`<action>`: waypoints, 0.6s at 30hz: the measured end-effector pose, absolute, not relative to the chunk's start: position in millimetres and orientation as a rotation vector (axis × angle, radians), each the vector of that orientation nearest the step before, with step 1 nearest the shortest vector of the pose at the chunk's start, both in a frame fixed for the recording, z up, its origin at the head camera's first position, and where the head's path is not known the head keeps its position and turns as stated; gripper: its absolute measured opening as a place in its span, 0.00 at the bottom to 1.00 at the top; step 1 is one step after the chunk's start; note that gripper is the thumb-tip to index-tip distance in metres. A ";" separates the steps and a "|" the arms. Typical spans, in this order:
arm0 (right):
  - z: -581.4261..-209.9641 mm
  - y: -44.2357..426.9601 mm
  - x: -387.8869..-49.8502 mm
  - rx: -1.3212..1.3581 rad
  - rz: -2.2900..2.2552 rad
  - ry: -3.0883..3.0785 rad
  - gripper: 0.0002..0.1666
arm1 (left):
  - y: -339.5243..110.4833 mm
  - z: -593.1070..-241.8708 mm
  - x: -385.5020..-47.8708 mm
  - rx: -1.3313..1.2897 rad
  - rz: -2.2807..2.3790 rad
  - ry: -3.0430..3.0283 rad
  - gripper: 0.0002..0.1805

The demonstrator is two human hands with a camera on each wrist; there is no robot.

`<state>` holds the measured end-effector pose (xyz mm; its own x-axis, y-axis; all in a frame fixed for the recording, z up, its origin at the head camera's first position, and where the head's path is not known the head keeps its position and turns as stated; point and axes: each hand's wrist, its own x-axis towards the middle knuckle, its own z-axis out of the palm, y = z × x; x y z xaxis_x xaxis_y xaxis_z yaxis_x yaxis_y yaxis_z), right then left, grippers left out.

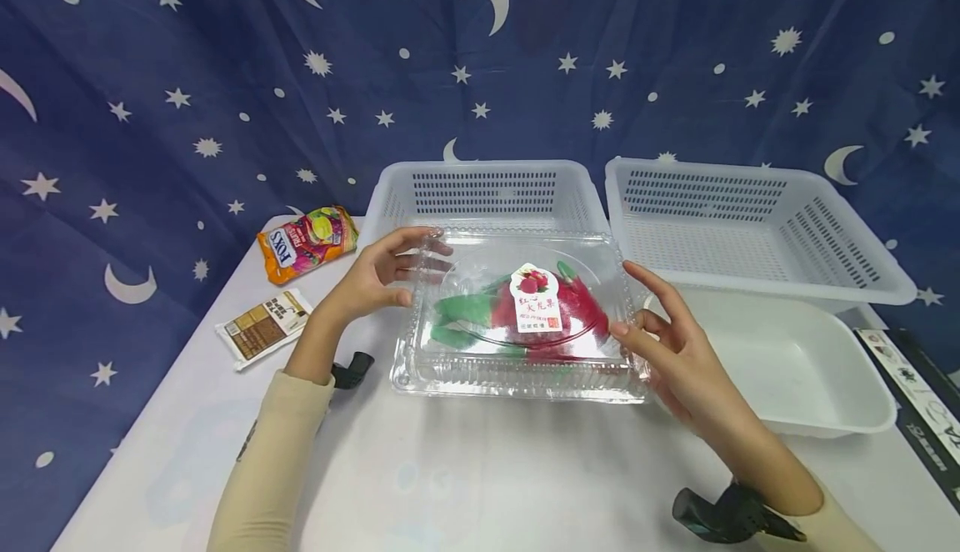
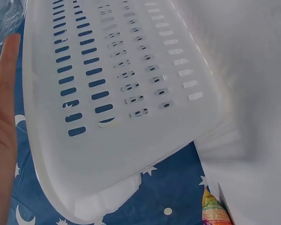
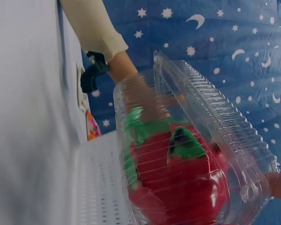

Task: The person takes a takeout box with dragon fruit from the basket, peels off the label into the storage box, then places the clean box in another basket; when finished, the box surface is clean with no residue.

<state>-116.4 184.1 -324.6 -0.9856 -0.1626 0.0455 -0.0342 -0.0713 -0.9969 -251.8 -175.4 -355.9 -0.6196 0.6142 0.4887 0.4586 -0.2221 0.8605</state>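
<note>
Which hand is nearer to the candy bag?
Left. In the head view, the left hand is right of the candy bag, at the clear box's left end; the right hand is farther, at its right end.

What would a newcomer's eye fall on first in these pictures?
Probably the red-and-green fruit inside the clear plastic box, held between left hand and right hand at the centre. Then the blue star-and-moon curtain behind. A bright FOX'S bag lies at the left.

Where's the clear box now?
In the head view, the clear box is at centre, held between the left hand and right hand, just in front of the left white basket.
</note>
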 end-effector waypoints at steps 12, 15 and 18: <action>-342.9 195.6 -92.7 -0.339 -2.279 1.982 0.42 | -170.4 -358.5 -243.4 1.264 1.845 1.890 0.52; -350.6 196.2 -89.9 -0.344 -2.295 1.963 0.43 | -171.1 -360.5 -239.7 1.210 1.807 1.938 0.56; -358.4 197.1 -89.7 -0.368 -2.297 1.951 0.43 | -172.2 -363.0 -235.0 1.144 1.765 2.002 0.58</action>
<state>-89.7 197.1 -358.4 -0.9652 -0.2349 0.1152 -0.0756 -0.1711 -0.9824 -235.0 -172.2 -363.0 -0.6657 0.6786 0.3102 0.3928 -0.0348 0.9190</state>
